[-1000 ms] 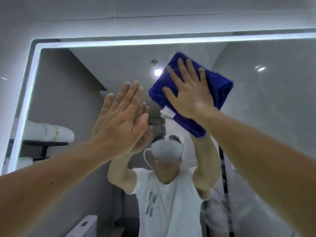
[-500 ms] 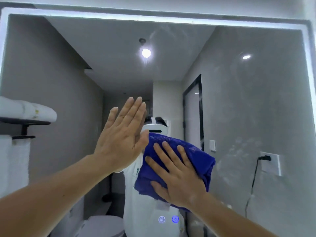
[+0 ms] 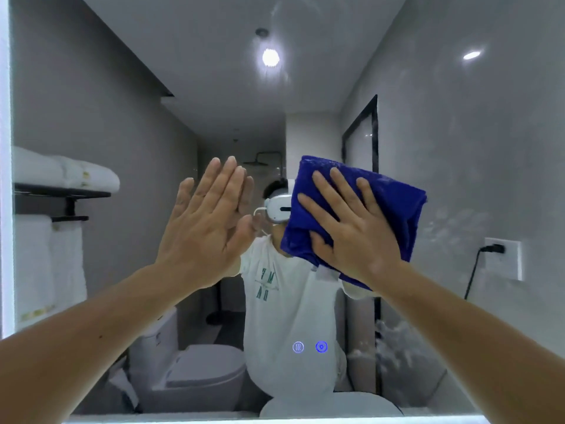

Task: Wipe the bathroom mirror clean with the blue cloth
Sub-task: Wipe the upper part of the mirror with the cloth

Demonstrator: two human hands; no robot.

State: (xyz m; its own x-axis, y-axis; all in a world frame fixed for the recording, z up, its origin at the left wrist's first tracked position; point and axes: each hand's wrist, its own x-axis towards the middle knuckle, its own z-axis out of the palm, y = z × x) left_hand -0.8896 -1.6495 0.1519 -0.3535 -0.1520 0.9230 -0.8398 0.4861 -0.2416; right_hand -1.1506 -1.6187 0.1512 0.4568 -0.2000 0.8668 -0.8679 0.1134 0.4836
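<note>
Found right hand (image 3: 357,237) spread flat, fingers straight and apart, pressing the blue cloth (image 3: 394,203) against the mirror (image 3: 458,133) just right of centre, level with the reflected headset; thumb partly sunk in a lower fold, not clearly pinching. Found left hand (image 3: 204,228) open too, fingers straight and together, palm toward the glass left of the cloth, holding nothing; cannot tell contact with the glass from this view, though very close to its own reflection. Logged cloth as bunched and folded, not laid smooth, with a white tag hanging at its lower edge. Judged task as partway: cloudy smears (image 3: 397,341) low on the right side, fainter marks higher on the right. Risk 1: palm and finger prints from the bare left hand, spoiling wiped glass. Risk 2: streaks from uneven pressure through a bunched cloth, or from the tag dragging. Risk 3: loss of the cloth on a downward stroke, given a flat palm and no real grip. Risk 4: brushing the 2 lit touch buttons (image 3: 309,347) near the bottom during a low pass, switching something by accident. Risk 5: missing the smeared lower right patch by working only the middle. Suggest lifting the left hand clear and refolding to a flat face
</note>
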